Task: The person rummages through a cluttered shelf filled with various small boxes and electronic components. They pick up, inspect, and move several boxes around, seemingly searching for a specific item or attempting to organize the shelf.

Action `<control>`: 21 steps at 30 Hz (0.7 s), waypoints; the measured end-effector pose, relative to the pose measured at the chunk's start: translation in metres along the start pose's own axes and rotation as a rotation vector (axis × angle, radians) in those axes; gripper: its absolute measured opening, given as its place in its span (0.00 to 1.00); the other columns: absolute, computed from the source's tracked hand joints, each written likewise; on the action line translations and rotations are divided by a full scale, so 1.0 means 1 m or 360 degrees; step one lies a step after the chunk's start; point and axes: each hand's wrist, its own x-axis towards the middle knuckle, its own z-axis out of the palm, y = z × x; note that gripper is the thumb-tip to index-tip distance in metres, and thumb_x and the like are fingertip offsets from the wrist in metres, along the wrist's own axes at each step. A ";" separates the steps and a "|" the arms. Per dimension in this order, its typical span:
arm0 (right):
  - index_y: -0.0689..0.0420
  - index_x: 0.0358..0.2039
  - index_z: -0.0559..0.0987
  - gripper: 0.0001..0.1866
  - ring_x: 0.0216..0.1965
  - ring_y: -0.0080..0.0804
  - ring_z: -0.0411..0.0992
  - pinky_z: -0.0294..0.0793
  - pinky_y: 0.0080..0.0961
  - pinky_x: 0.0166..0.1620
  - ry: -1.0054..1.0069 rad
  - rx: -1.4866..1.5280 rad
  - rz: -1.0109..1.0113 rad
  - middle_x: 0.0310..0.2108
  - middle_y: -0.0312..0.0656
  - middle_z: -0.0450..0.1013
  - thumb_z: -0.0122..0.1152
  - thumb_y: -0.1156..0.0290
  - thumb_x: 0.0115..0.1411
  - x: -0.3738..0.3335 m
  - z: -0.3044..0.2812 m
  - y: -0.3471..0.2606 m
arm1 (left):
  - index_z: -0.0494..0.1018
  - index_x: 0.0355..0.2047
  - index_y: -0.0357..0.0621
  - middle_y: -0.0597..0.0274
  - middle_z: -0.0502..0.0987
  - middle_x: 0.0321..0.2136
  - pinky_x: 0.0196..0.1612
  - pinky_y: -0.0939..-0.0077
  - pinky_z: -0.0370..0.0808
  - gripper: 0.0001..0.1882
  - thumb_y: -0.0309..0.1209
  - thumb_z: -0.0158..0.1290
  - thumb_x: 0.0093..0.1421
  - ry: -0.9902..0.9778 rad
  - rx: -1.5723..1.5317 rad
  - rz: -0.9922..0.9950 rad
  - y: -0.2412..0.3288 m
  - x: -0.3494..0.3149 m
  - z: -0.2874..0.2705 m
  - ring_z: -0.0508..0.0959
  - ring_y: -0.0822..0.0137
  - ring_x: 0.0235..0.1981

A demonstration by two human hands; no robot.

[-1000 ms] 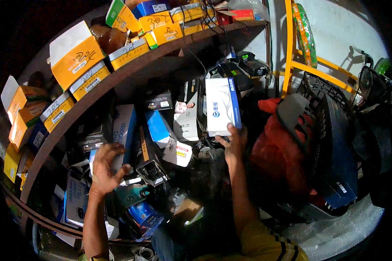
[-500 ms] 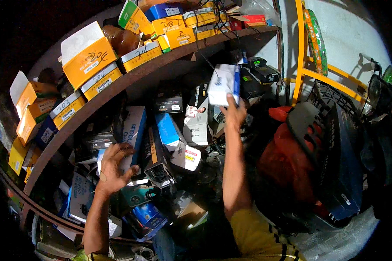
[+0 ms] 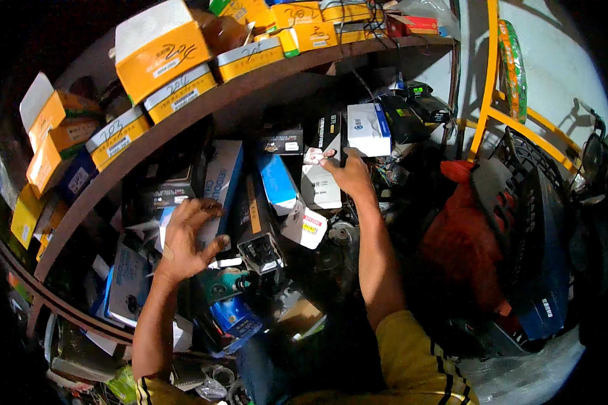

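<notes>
My left hand [image 3: 190, 236], thumb spread away from curved fingers, is over the near end of a long white-and-blue box [image 3: 221, 177]. Whether it presses on that box I cannot tell. To its right lies a black carton [image 3: 253, 219] with a torn near end. My right hand [image 3: 352, 177] has thumb and forefinger apart, at the near edge of a white box with a blue side [image 3: 367, 131]. Under its thumb is a black-and-white box [image 3: 321, 186]. Between the hands sits a blue-and-white box [image 3: 275, 181] with a white flap [image 3: 305, 227] hanging out.
Yellow-and-white boxes [image 3: 163, 57] line the upper shelf, whose brown metal edge [image 3: 250, 75] curves above my hands. Loose metal parts [image 3: 344, 233] lie below my right hand. At right are a red bag [image 3: 463, 236], a black crate [image 3: 520, 202] and a yellow frame [image 3: 485, 88].
The white box with the blue side was in my right hand and now lies among the other boxes. My right hand has drawn nearer and off it. My left hand stays by the long box.
</notes>
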 end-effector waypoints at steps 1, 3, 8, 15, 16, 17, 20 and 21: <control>0.73 0.53 0.77 0.42 0.51 0.63 0.77 0.76 0.48 0.54 0.0008 0.0003 -0.0037 0.49 0.68 0.77 0.75 0.46 0.54 0.002 -0.001 0.003 | 0.79 0.46 0.35 0.47 0.79 0.49 0.57 0.54 0.71 0.27 0.40 0.65 0.49 0.0010 0.0017 0.0013 -0.001 0.002 0.001 0.76 0.42 0.51; 0.73 0.57 0.74 0.43 0.53 0.64 0.76 0.75 0.49 0.56 -0.0059 -0.0013 0.0025 0.51 0.69 0.75 0.77 0.49 0.53 0.001 -0.003 0.011 | 0.80 0.45 0.36 0.47 0.79 0.50 0.57 0.54 0.70 0.25 0.39 0.65 0.50 0.0007 -0.0030 -0.0027 0.003 0.004 0.003 0.76 0.43 0.52; 0.71 0.58 0.71 0.44 0.55 0.65 0.73 0.74 0.50 0.58 -0.0112 -0.0031 0.0224 0.54 0.68 0.72 0.78 0.51 0.52 -0.009 -0.001 0.004 | 0.80 0.45 0.37 0.48 0.79 0.51 0.59 0.55 0.69 0.23 0.37 0.65 0.49 0.0013 -0.0024 -0.0058 0.002 0.001 0.002 0.76 0.45 0.53; 0.71 0.59 0.70 0.44 0.53 0.63 0.75 0.75 0.48 0.57 0.0003 -0.0095 0.0271 0.51 0.68 0.74 0.78 0.55 0.51 -0.017 0.004 -0.012 | 0.82 0.45 0.41 0.52 0.79 0.52 0.58 0.57 0.72 0.24 0.40 0.66 0.48 -0.0001 -0.0001 -0.0086 0.003 0.002 0.000 0.76 0.47 0.52; 0.72 0.59 0.70 0.42 0.50 0.59 0.78 0.77 0.45 0.54 0.0040 -0.0033 0.0264 0.48 0.67 0.76 0.78 0.58 0.51 -0.014 0.006 -0.010 | 0.82 0.45 0.41 0.52 0.79 0.52 0.58 0.56 0.72 0.24 0.40 0.66 0.48 0.0007 0.0004 -0.0075 0.001 0.002 0.000 0.76 0.47 0.52; 0.73 0.58 0.71 0.41 0.47 0.55 0.81 0.79 0.42 0.52 0.0081 0.0029 0.0257 0.46 0.65 0.79 0.78 0.62 0.51 -0.009 0.005 -0.007 | 0.82 0.45 0.41 0.52 0.79 0.52 0.58 0.56 0.72 0.25 0.40 0.66 0.48 0.0016 0.0008 -0.0060 -0.001 0.002 0.002 0.76 0.47 0.52; 0.76 0.56 0.71 0.38 0.42 0.46 0.82 0.80 0.35 0.48 -0.0174 0.0556 0.0465 0.42 0.59 0.81 0.77 0.69 0.49 -0.001 -0.019 -0.011 | 0.82 0.44 0.40 0.51 0.79 0.52 0.57 0.55 0.71 0.25 0.40 0.65 0.48 0.0028 0.0024 -0.0047 -0.001 0.001 0.001 0.76 0.47 0.52; 0.76 0.56 0.72 0.37 0.40 0.45 0.82 0.80 0.35 0.48 -0.0265 0.0641 0.0470 0.42 0.58 0.81 0.77 0.69 0.49 -0.010 -0.029 -0.022 | 0.82 0.44 0.40 0.51 0.79 0.51 0.56 0.55 0.71 0.24 0.40 0.65 0.48 0.0031 0.0027 -0.0046 0.000 0.001 0.001 0.76 0.47 0.52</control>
